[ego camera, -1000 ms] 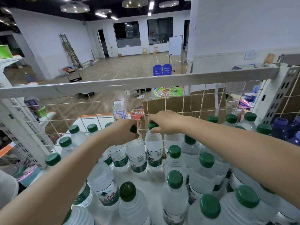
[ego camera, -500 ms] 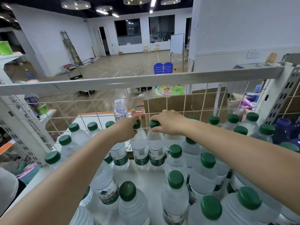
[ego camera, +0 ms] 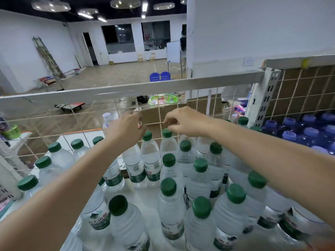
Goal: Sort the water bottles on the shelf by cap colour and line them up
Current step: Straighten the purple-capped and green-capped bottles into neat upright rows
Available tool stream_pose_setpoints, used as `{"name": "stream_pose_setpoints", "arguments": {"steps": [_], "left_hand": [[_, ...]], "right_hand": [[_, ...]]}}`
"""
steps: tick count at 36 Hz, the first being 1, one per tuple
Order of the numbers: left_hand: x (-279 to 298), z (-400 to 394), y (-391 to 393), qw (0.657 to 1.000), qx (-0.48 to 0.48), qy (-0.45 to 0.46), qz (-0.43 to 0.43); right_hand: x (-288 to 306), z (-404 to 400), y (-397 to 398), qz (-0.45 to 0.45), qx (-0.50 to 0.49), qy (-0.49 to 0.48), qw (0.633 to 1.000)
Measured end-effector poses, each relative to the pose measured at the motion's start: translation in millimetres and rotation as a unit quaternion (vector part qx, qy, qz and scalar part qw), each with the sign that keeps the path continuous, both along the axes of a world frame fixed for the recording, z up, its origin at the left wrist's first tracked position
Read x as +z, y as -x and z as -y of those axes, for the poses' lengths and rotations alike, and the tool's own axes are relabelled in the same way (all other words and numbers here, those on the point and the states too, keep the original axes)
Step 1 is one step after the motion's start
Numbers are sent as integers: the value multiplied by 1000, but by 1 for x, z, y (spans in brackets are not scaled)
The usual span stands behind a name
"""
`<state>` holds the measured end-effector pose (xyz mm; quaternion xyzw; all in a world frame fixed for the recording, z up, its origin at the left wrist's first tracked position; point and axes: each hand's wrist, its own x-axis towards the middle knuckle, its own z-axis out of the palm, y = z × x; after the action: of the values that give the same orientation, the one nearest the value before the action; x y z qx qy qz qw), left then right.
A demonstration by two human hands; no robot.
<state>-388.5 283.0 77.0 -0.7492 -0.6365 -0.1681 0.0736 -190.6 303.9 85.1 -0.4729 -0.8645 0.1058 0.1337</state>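
My 2 hands have lifted off the caps; my right hand (ego camera: 183, 122), loosely curled and empty, hovers just above an upright green-capped bottle (ego camera: 167, 144); left hand (ego camera: 126, 127) beside, grip unclear.

Water bottles (ego camera: 151, 160): clear plastic, dark green caps (ego camera: 168, 186), green-and-white labels. Shelf (ego camera: 150, 200) surface white. Bottles at far right (ego camera: 297, 134): blue-purple caps, bodies seemingly deep blue, blurred. Wire grid (ego camera: 159, 115) cream-white, top rail (ego camera: 126, 91) pale grey. Chair (ego camera: 160, 76) beyond: blue.
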Motion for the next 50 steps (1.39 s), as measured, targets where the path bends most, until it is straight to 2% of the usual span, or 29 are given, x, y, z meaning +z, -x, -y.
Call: {"name": "stream_pose_setpoints", "arguments": {"steps": [7, 16, 21, 30, 35, 43, 47, 50], "left_hand": [[6, 11, -52, 989, -131, 58, 45], [8, 24, -123, 969, -194, 145, 51], [6, 22, -161, 967, -181, 177, 32], [-1, 20, -203, 959, -155, 236, 26], [-7, 13, -225, 964, -133, 226, 33], [-23, 0, -245, 958, -84, 274, 13], [-23, -4, -250, 954, -103, 279, 50], [-23, -3, -256, 952, -125, 275, 44]], "right_hand": [[16, 24, -71, 13, -86, -30, 996], [11, 31, -151, 38, -132, 6, 991], [5, 24, -188, 84, -125, 32, 988], [-2, 15, -235, 97, -100, 51, 989], [-10, 10, -243, 91, -76, 54, 992], [-30, 5, -241, 87, -53, 80, 992], [-31, 0, -240, 74, -42, 86, 993], [-26, -1, -241, 82, -43, 97, 991]]}}
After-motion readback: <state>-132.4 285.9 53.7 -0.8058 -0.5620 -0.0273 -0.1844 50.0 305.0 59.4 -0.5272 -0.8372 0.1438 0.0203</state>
